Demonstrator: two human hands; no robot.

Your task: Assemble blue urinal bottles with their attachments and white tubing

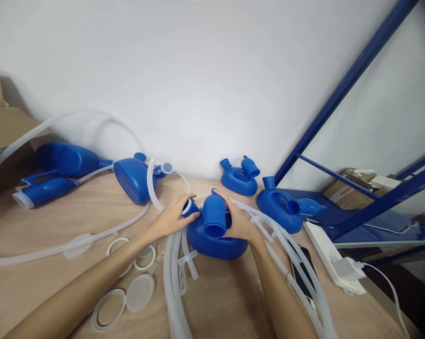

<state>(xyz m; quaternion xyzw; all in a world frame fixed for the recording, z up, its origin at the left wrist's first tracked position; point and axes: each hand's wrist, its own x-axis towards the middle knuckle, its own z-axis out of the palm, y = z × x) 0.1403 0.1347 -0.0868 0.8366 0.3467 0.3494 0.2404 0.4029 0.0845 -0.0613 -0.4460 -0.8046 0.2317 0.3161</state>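
Note:
In the middle of the table, a blue plastic urinal bottle [217, 246] rests upright, its wide base toward me. My left hand [179, 214] is closed around its slanted neck, thumb along the near side; a white ring [187, 207] shows at the mouth. A blue funnel cup [215, 212] with a nippled end sits over the bottle's handle, its open end facing me. My right hand [238, 219] closes on the cup's right side, a fingertip by the nipple. Some of its fingers are hidden. Clear hoses [173, 282] with a white T-shaped clip [187, 258] lie in front of the bottle.
Two more bottles with cups [238, 182] stand back right. Bottles with hoses [132, 179] lie left, near a cardboard box [11, 127]. White rings [109, 308] and a round lid [140, 292] lie front left. A power strip [334, 259] and dark phone [302, 270] lie right.

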